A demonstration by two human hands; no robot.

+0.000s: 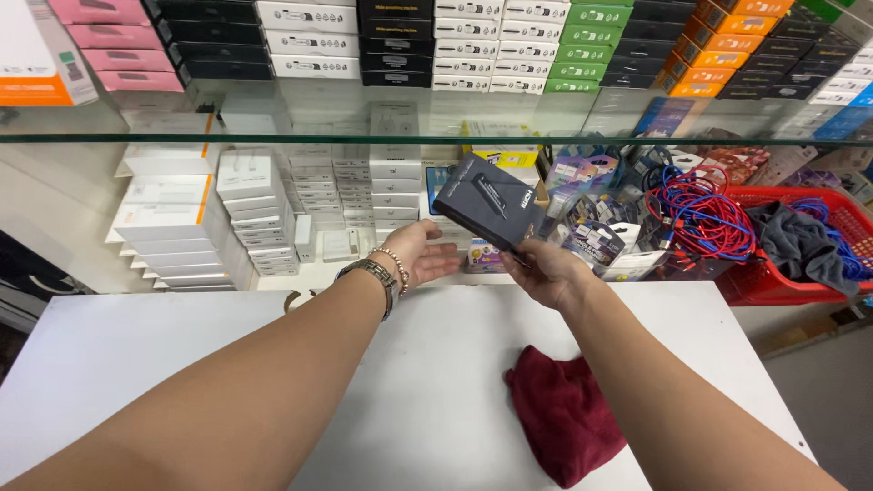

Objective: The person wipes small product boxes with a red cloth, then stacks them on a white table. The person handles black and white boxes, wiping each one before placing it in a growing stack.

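— So, from the head view: how far along?

— Midway, by the look of it. Dark box lifted clear of the bench, tilted, up in front of the glass shelf. Gripped at its lower corner by the right hand, fingers closed on it.

— And the left hand?

— Released, palm up, fingers spread, just beside the box's lower edge; cannot tell whether touching. Holding nothing.

— Cloth in use?

— Not now. Maroon cloth crumpled on the bench, below the right forearm, well apart from both hands.

— Done so far, then?

— Box picked up and in hand; probably that much. Wiped or not, cannot tell from the surface. Left, as a guess: setting the box down among the stacks of white boxes or beside the red basket.
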